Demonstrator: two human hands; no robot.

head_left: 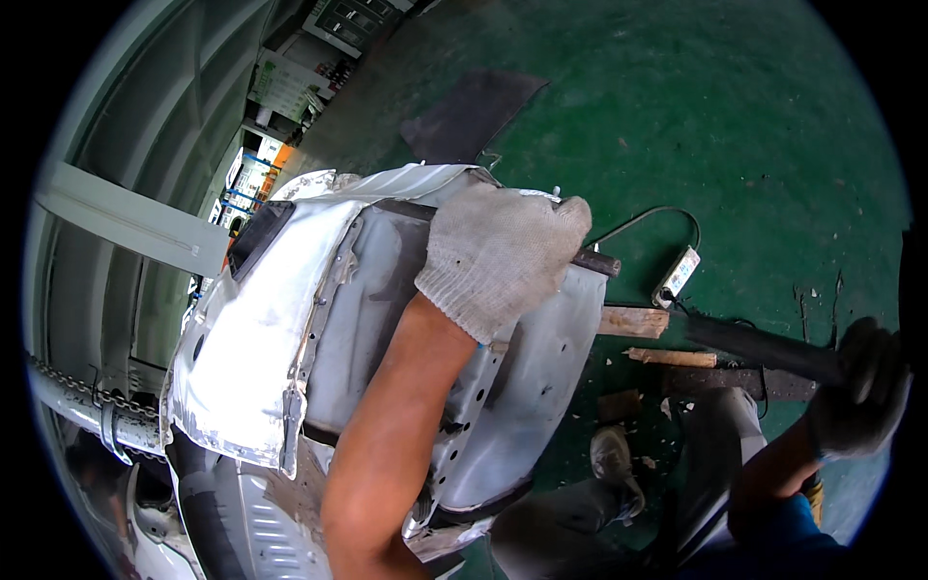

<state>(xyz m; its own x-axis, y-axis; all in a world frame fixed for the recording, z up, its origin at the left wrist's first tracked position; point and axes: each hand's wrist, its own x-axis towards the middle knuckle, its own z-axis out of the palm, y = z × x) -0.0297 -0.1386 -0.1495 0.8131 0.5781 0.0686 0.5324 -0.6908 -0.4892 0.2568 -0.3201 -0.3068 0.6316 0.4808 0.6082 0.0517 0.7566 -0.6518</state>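
Note:
A large, bent white car body panel (251, 338) lies in front of me, its edge ragged and torn. Over its inner side is my left hand (507, 253) in a pale knit glove, fingers wrapped round a dark metal rod (597, 262). The rod's round end sticks out to the right of the fist; the glove hides its middle. At the far right, my gloved right hand (860, 401) is closed on a long dark bar (764, 346), raised apart from the panel. Motion blurs the bar, and I cannot tell what kind of tool it is.
On the green floor (735, 145) lie a white power strip (677, 277) with a cable, wood pieces (633, 321) and scattered chips. A dark sheet (474, 111) lies farther off. To the left are a chain (92, 391) and a thick pipe (72, 401). My legs are below.

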